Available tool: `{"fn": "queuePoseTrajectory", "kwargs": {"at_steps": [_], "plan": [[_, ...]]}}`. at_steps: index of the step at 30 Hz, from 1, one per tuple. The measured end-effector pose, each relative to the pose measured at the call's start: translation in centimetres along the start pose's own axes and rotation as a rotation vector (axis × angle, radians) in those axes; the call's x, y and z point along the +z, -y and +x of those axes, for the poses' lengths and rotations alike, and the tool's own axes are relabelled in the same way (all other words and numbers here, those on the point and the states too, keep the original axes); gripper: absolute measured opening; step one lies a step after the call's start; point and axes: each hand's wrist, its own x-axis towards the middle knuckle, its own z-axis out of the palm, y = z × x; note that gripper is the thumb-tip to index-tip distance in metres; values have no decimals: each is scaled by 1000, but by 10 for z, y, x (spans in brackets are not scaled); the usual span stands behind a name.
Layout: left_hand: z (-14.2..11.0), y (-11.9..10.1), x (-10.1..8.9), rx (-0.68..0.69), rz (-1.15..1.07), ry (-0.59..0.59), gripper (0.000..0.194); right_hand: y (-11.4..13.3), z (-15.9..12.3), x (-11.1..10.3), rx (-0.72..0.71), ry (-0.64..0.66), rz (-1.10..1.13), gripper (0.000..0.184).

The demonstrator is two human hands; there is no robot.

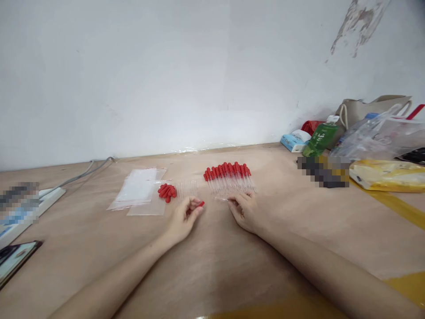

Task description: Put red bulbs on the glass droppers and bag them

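My left hand (184, 220) is closed in a pinch on a red rubber dropper bulb (201, 204), whose end shows past the fingertips. Between the fingers of my right hand (245, 212) is a thin clear dropper tube (220, 199), pointing left toward the bulb but apart from it. Beyond my left hand lie a small pile of loose red bulbs (167, 192) and several clear tubes (187, 188). Past my right hand, a row of droppers (229, 173) lies side by side, their red bulbs toward the wall and clear tubes toward me.
Clear plastic bags (136, 188) lie left of the loose bulbs. At far left are a power strip (53, 197), a cable (89, 172) and a phone (18, 259). A green bottle (321, 138), tissue pack (294, 142), plastic bag (375, 137) and yellow packet (387, 176) stand at right.
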Motion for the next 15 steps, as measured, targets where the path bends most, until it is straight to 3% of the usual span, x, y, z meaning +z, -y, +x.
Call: {"fn": "queuePoseTrajectory", "kwargs": {"at_steps": [2,5,15], "plan": [[-16,-3,9,-8,-26,51,24,2,0,-2,-29,19,-8,17],[-20,-7,11,46,27,120,21,4,0,-3,-60,42,-18,19],[-18,-10,9,62,28,116,20,8,-1,-5,-181,108,-16,19]]}}
